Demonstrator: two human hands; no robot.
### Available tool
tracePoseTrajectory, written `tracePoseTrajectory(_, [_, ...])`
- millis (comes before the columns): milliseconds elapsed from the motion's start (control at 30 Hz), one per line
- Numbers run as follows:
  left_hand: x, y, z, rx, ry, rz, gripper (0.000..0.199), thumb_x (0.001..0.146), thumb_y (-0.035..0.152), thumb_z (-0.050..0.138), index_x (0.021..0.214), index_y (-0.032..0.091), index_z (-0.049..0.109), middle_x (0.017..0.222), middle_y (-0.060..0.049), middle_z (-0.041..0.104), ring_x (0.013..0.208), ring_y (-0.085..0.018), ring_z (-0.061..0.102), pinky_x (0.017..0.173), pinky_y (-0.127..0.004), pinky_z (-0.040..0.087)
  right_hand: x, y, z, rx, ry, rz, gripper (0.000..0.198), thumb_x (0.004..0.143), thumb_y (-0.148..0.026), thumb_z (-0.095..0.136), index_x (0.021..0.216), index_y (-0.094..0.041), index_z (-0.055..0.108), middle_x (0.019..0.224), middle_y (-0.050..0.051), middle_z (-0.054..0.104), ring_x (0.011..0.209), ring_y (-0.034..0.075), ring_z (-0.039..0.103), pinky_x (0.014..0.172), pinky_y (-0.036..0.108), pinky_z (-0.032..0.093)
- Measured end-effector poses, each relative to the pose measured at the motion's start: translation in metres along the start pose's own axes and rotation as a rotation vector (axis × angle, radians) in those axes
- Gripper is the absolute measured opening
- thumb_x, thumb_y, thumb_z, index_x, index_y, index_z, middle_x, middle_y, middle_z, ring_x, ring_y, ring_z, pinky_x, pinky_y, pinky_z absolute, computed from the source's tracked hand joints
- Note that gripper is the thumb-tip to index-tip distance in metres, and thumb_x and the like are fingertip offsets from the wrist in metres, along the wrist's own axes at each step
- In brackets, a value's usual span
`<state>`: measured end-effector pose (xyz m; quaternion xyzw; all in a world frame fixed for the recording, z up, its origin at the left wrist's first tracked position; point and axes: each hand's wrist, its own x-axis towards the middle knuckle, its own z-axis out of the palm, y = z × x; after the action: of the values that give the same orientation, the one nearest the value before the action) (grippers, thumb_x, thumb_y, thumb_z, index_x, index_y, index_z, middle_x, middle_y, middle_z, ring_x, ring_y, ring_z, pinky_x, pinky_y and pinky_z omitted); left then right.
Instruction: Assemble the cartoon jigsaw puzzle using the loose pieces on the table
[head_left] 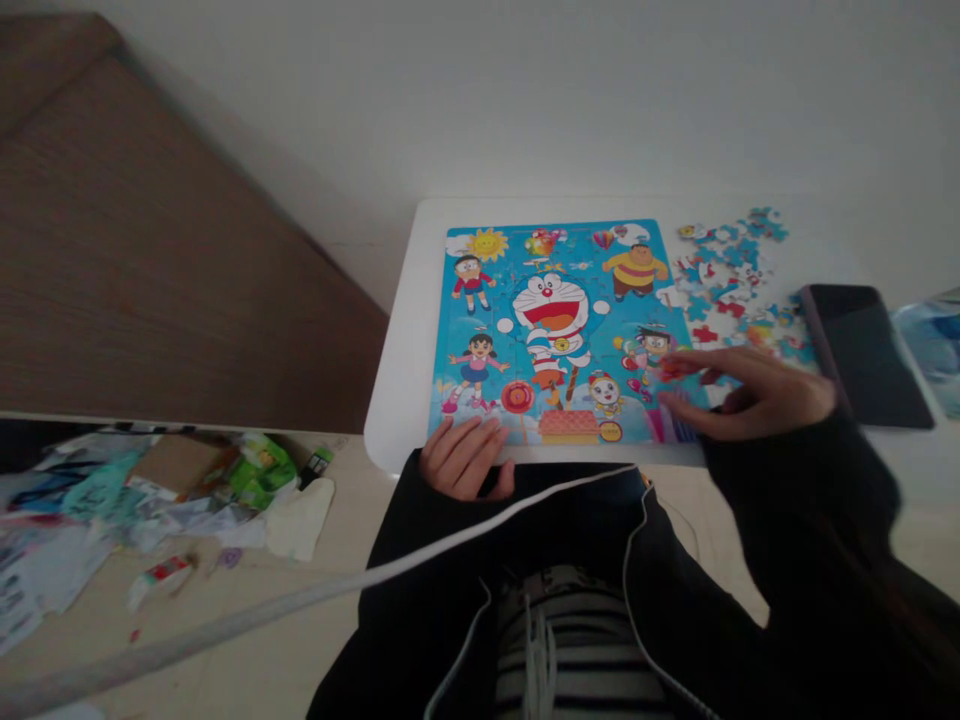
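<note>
A blue jigsaw puzzle board with cartoon figures lies on the white table. My left hand rests flat at the board's near left edge, fingers stretched out and holding nothing. Over the board's right side, my right hand pinches a small reddish puzzle piece between its fingertips. The piece is partly covered by the fingers, and I cannot tell whether it touches the board. Loose puzzle pieces, blue, white and red, are heaped just right of the board, some of them behind my right hand.
A dark phone lies right of the loose pieces, with a clear plastic item beyond it. A pale cord crosses in front of me. Bags and litter cover the floor at left, below a brown wooden panel.
</note>
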<state>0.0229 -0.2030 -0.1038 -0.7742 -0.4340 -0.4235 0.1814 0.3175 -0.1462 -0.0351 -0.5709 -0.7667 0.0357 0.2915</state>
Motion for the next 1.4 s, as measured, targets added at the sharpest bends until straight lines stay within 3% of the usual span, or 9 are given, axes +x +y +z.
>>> tracePoseTrajectory(133, [0.004, 0.001, 0.005, -0.004, 0.006, -0.016, 0.023, 0.082, 0.027, 0.055, 0.098, 0.016, 0.066, 0.087, -0.005, 0.074, 0.079, -0.018, 0.068, 0.086, -0.034, 0.049, 0.013, -0.066, 0.055, 0.143, -0.009, -0.191, 0.028, 0.079, -0.04, 0.063, 0.094, -0.018, 0.071, 0.082, 0.006, 0.071, 0.072, 0.017, 0.065, 0.065, 0.027, 0.05])
tracePoseTrajectory(233, [0.009, 0.005, 0.004, -0.028, -0.095, -0.117, 0.023, 0.082, 0.024, 0.057, 0.101, 0.014, 0.066, 0.092, -0.007, 0.073, 0.087, -0.021, 0.068, 0.09, -0.037, 0.048, 0.017, -0.089, 0.086, 0.119, -0.055, -0.161, 0.024, 0.08, -0.039, 0.064, 0.086, -0.016, 0.071, 0.08, 0.007, 0.07, 0.072, 0.018, 0.065, 0.069, 0.029, 0.05])
tracePoseTrajectory(300, [0.012, 0.009, 0.002, -0.048, -0.161, -0.194, 0.024, 0.081, 0.022, 0.059, 0.102, 0.013, 0.066, 0.096, -0.009, 0.073, 0.092, -0.023, 0.068, 0.093, -0.04, 0.047, 0.016, -0.092, 0.094, 0.1, -0.086, -0.132, 0.024, 0.08, -0.04, 0.065, 0.084, -0.017, 0.071, 0.077, 0.006, 0.07, 0.07, 0.018, 0.064, 0.067, 0.029, 0.049])
tracePoseTrajectory(467, [0.016, 0.013, 0.003, -0.081, -0.19, -0.243, 0.025, 0.083, 0.022, 0.059, 0.104, 0.012, 0.066, 0.1, -0.009, 0.072, 0.095, -0.024, 0.067, 0.093, -0.04, 0.046, 0.01, -0.086, 0.086, 0.131, -0.113, -0.107, 0.023, 0.078, -0.041, 0.067, 0.085, -0.019, 0.07, 0.073, 0.004, 0.067, 0.067, 0.016, 0.062, 0.062, 0.027, 0.047])
tracePoseTrajectory(833, [0.016, 0.014, 0.004, -0.118, -0.21, -0.246, 0.024, 0.081, 0.022, 0.059, 0.104, 0.014, 0.066, 0.101, -0.008, 0.072, 0.098, -0.023, 0.067, 0.095, -0.041, 0.045, 0.007, -0.075, 0.088, 0.074, -0.08, -0.227, 0.028, 0.078, -0.046, 0.066, 0.086, -0.02, 0.07, 0.078, 0.007, 0.067, 0.072, 0.021, 0.062, 0.067, 0.032, 0.049])
tracePoseTrajectory(1033, [0.007, 0.007, 0.013, -0.172, -0.015, -0.115, 0.015, 0.083, 0.023, 0.054, 0.087, 0.022, 0.069, 0.084, 0.001, 0.075, 0.082, -0.016, 0.07, 0.094, -0.035, 0.045, 0.013, -0.068, 0.091, 0.237, -0.19, -0.36, 0.016, 0.077, -0.03, 0.064, 0.089, -0.023, 0.07, 0.089, 0.004, 0.071, 0.078, 0.017, 0.065, 0.069, 0.028, 0.05])
tracePoseTrajectory(1167, [0.006, 0.006, 0.014, -0.155, 0.017, -0.118, 0.015, 0.084, 0.023, 0.054, 0.086, 0.02, 0.068, 0.082, -0.001, 0.075, 0.082, -0.017, 0.07, 0.09, -0.034, 0.048, 0.013, -0.066, 0.092, 0.316, -0.172, -0.416, 0.013, 0.077, -0.025, 0.062, 0.086, -0.021, 0.069, 0.088, 0.003, 0.071, 0.079, 0.016, 0.065, 0.069, 0.028, 0.049])
tracePoseTrajectory(1300, [0.013, 0.013, 0.003, -0.177, -0.139, -0.221, 0.011, 0.083, 0.019, 0.057, 0.087, 0.017, 0.068, 0.088, -0.005, 0.074, 0.091, -0.019, 0.069, 0.093, -0.038, 0.048, 0.012, -0.063, 0.091, 0.17, -0.109, -0.437, 0.023, 0.078, -0.04, 0.066, 0.091, -0.02, 0.069, 0.089, 0.005, 0.072, 0.077, 0.02, 0.065, 0.069, 0.032, 0.048])
tracePoseTrajectory(1400, [0.019, 0.019, -0.005, -0.212, -0.224, -0.307, 0.009, 0.082, 0.015, 0.056, 0.08, 0.017, 0.064, 0.092, -0.006, 0.074, 0.095, -0.02, 0.068, 0.096, -0.04, 0.047, 0.012, -0.064, 0.09, 0.157, -0.145, -0.415, 0.022, 0.08, -0.04, 0.065, 0.091, -0.022, 0.069, 0.089, 0.005, 0.072, 0.075, 0.019, 0.064, 0.068, 0.031, 0.048])
